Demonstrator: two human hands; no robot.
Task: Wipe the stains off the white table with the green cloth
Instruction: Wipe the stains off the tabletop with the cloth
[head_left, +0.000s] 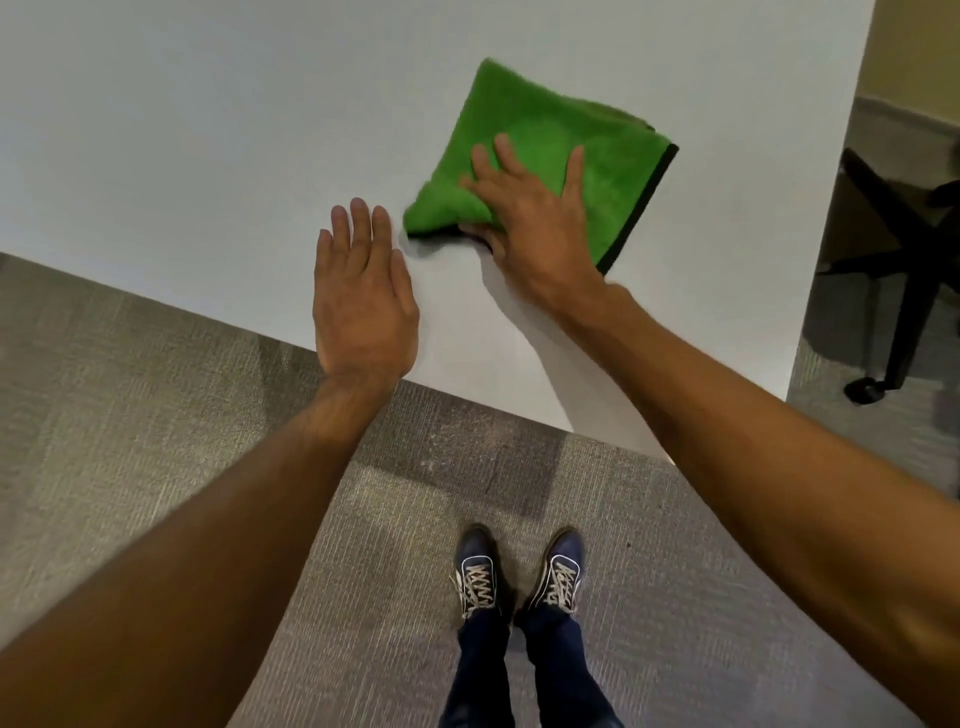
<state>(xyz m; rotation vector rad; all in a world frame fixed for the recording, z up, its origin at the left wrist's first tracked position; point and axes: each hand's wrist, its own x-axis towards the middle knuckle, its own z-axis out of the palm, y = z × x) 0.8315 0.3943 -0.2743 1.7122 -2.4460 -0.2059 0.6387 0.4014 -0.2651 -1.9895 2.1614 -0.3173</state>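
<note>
The folded green cloth (545, 124) lies on the white table (208, 130), toward its right side and not far from the near edge. The right hand (530, 218) has its grip on the cloth, with fingers (571, 171) spread flat on top and the thumb tucked under the near-left corner. The left hand (363, 301) is just left of the cloth, over the table's near edge, fingers straight and together, holding nothing.

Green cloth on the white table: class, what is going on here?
A person stands at the white table. Their right hand presses on the folded fluffy green cloth, thumb tucked under its near corner. The left hand is flat and open just beside it, holding nothing. No stain is plainly visible.
</note>
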